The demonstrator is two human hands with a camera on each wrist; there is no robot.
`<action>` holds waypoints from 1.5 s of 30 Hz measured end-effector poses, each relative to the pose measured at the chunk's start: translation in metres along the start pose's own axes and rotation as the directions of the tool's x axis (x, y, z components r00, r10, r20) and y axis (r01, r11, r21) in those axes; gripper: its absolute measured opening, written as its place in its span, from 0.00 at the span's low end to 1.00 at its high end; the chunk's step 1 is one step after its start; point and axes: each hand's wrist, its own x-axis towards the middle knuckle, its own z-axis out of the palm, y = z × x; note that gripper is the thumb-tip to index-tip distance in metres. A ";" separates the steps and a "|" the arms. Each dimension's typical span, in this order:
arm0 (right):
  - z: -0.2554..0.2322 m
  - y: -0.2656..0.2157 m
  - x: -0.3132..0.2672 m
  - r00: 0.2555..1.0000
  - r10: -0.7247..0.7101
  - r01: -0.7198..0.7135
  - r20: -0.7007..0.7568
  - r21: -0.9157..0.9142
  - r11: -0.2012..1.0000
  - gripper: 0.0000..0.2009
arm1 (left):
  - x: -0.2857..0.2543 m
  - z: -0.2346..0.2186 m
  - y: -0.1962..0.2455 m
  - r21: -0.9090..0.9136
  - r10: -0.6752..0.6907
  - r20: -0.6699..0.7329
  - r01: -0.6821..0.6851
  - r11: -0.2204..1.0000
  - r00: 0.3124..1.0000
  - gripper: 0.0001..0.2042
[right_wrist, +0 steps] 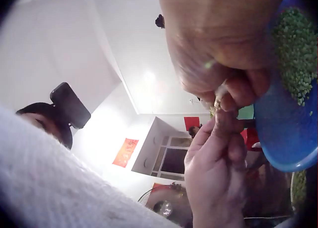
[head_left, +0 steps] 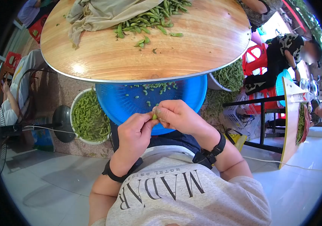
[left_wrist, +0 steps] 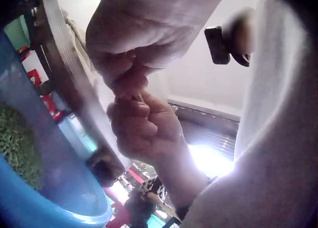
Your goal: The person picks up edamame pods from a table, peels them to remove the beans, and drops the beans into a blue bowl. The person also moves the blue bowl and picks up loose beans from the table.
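A small green pod [head_left: 154, 117] is pinched between the fingertips of two bare hands, held just above the near part of a wide blue basin [head_left: 112, 101]. The left hand [head_left: 132, 130] grips it from one side with thumb and curled fingers; the right hand [head_left: 180, 116] closes on it from the other, thumb and fingers bent, the two hands meeting at the pod. Pale green beans [head_left: 148, 103] lie scattered in the basin, and the wrist views show them heaped thickly on one side of it.

The basin sits partly under the rounded edge of a wooden worktop [head_left: 131, 62], where a loose pile of green pods [head_left: 149, 19] lies beside and against a crumpled beige cloth [head_left: 104, 17]. A few pods lie apart from the pile, nearer the seated worker.

To the left of the basin, a white-rimmed tub [head_left: 73, 113] holds more pods; to the right, another heap of pods [head_left: 230, 77] rests in and around a container beside the worktop. The worker wears a grey shirt [head_left: 206, 192] with dark lettering and a black band on each wrist. Farther right, a person in a black-and-white patterned top [head_left: 291, 45] is near red stools [head_left: 255, 60].
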 end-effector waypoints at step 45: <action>-0.148 -0.106 0.160 0.735 -0.588 -0.039 -0.338 -0.887 0.461 0.14 | 0.077 -0.036 0.018 -0.395 -0.362 0.098 0.370 0.841 0.927 0.07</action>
